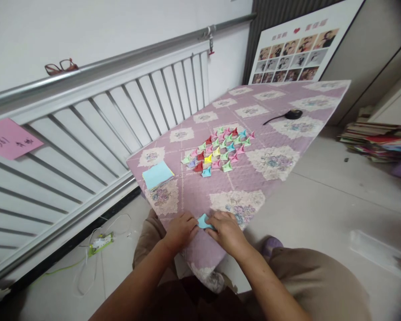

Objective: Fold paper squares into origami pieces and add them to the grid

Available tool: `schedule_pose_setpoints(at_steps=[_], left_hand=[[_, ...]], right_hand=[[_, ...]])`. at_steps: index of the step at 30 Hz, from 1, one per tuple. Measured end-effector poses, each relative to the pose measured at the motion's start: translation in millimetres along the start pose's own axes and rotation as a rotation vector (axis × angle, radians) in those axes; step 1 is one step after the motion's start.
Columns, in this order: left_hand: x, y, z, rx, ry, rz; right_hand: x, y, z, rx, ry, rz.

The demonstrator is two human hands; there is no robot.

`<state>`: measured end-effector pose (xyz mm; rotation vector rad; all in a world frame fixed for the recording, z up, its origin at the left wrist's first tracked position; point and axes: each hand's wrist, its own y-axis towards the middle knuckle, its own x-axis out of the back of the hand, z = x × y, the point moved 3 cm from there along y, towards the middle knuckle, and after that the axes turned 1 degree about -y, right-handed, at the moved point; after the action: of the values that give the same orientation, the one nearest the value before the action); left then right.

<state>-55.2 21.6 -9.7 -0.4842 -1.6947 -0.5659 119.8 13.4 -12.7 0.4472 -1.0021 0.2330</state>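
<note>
A small folded piece of light blue paper (204, 221) lies on the cloth-covered table near its close corner. My left hand (183, 228) has its closed fingertips on the left end of the paper. On the right end, my right hand (225, 226) holds the paper with bent fingers, hiding part of it. Farther up the table stand several small folded paper pieces (216, 151) in green, pink, red, yellow and blue, set in slanting rows. To the left rests a stack of square paper sheets (158, 174), light blue on top.
The table (200, 191) has a purple floral cloth. A black object with a cord (293, 114) lies toward its far right. Behind are a white radiator (127, 107) and a photo board (289, 55). A power strip (102, 243) sits on the floor at left.
</note>
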Motion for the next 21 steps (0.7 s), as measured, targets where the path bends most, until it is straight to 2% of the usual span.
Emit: schedule_pose_setpoints(at_steps=[8,13,21], left_hand=[[1.2,1,-3,-0.034,0.13,0.02],[18.1,9,-11,-0.041,0.179,-0.003],[36.9,26,-21,-0.066,0.157,-0.033]], right_hand=[[1,2,5,0.026,-0.077,-0.051],[4,7,13,0.09,-0.178,-0.134],[6,15,12,0.048,-0.179,-0.204]])
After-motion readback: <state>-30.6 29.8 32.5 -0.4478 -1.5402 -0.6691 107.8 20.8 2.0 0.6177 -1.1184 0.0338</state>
